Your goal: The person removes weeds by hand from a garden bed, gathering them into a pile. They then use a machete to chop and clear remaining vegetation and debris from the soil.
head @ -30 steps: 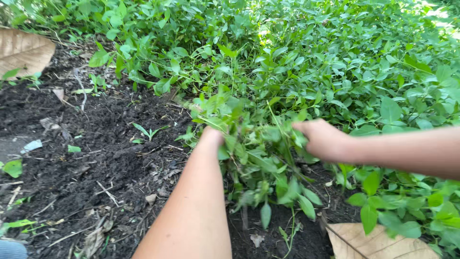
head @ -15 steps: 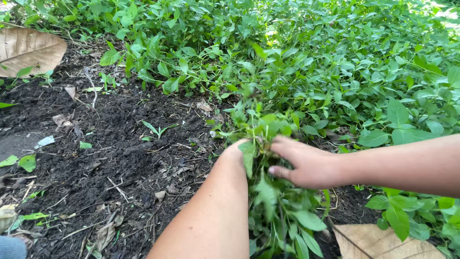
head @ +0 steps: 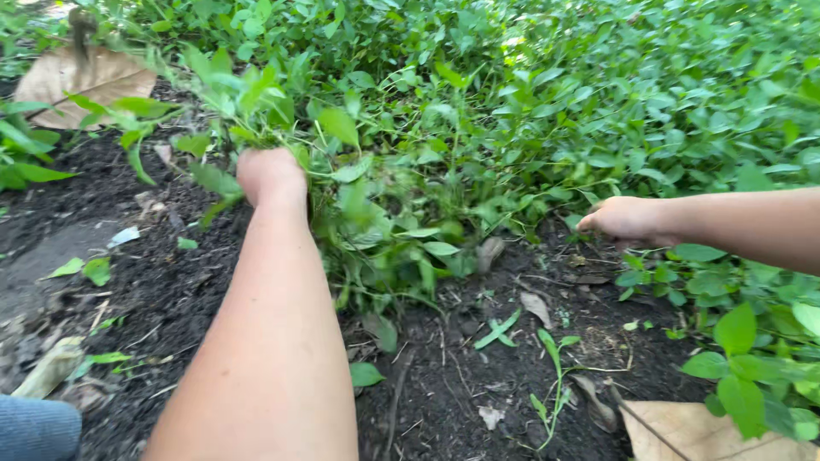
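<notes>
My left hand [head: 270,175] is closed around a clump of leafy green plants [head: 256,102], lifted above the dark soil [head: 444,384] at the left. Loose stems and leaves hang from the fist toward the middle. At the right, my right hand [head: 622,219] sits low at the edge of the dense green ground cover [head: 555,111], fingers curled among the stems. Whether it holds a stem is hidden by the leaves.
Large dry brown leaves lie at the top left [head: 81,81] and bottom right [head: 700,431]. Small green seedlings [head: 547,358] and dead twigs dot the bare soil. A blue fabric patch [head: 34,427] shows at the bottom left corner.
My left hand has lifted the plant clump up and to the left, away from the soil. My right hand has let go of the clump and moved right to the ground cover.
</notes>
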